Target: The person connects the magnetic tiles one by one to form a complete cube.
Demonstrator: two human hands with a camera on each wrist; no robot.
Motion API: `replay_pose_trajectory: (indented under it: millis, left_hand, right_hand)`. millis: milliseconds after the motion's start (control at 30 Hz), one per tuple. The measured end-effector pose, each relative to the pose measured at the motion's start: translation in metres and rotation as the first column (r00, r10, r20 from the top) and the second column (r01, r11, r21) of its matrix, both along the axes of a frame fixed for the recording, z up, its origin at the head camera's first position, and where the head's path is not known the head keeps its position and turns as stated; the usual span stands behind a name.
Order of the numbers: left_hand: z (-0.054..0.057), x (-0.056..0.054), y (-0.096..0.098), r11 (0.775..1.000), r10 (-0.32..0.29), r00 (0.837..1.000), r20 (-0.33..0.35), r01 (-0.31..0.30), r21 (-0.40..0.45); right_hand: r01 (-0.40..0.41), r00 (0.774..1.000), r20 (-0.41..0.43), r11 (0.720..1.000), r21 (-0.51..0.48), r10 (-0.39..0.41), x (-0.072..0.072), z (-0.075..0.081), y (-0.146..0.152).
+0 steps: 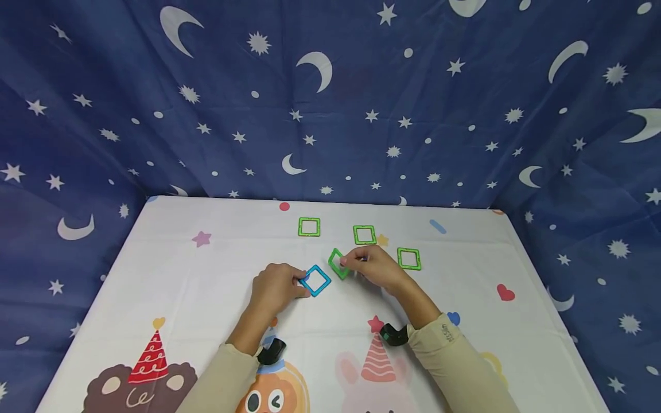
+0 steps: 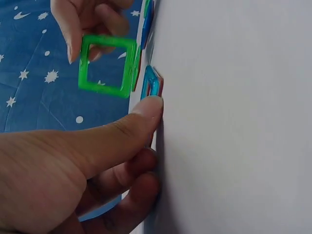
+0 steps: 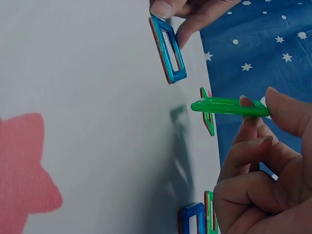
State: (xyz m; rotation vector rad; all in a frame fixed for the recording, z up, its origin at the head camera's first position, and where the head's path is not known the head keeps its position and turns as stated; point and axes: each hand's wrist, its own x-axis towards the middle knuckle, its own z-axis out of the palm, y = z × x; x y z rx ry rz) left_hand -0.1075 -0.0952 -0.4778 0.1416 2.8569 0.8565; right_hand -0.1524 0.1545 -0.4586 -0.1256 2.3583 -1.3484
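Note:
My left hand [image 1: 276, 287] pinches a blue square frame tile [image 1: 322, 289] by one corner, low over the white table. In the left wrist view its thumb lies on top of the tile's edge. Just to the right, my right hand [image 1: 374, 267] holds a green square frame tile [image 1: 334, 271] between thumb and fingers. This green tile is raised off the table and tilted; the right wrist view shows it edge-on. The two held tiles are close but apart. Beneath the right hand, a darker blue tile [image 3: 192, 210] shows in the right wrist view, mostly hidden from the head view.
Three more green square tiles lie toward the back: a left one [image 1: 309, 234], a middle one [image 1: 365, 243] and a right one [image 1: 409, 268]. The white tablecloth [image 1: 206, 281] has printed cartoon figures. A blue star-and-moon curtain [image 1: 361, 166] surrounds the back and sides.

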Motion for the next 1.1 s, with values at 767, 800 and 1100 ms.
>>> replay_pose_trajectory:
  millis: [767,800,1100]
  left_hand:
    - [-0.017,-0.008,-0.016,0.992,-0.1,0.995,0.013,0.098,0.083]
    - [-0.016,-0.007,-0.015,0.992,-0.096,0.995,0.014,0.095,0.082]
    - [-0.015,-0.008,-0.013,0.995,-0.074,0.997,0.023,0.073,0.067]
  right_hand:
    - [-0.032,0.996,0.077,0.997,-0.074,0.038,-0.009,-0.02,-0.011]
    - [-0.032,0.996,0.075,0.997,-0.073,0.038,-0.009,-0.021,-0.011]
    - [-0.081,0.995,0.056,0.994,-0.072,0.085,-0.01,-0.025,-0.014]
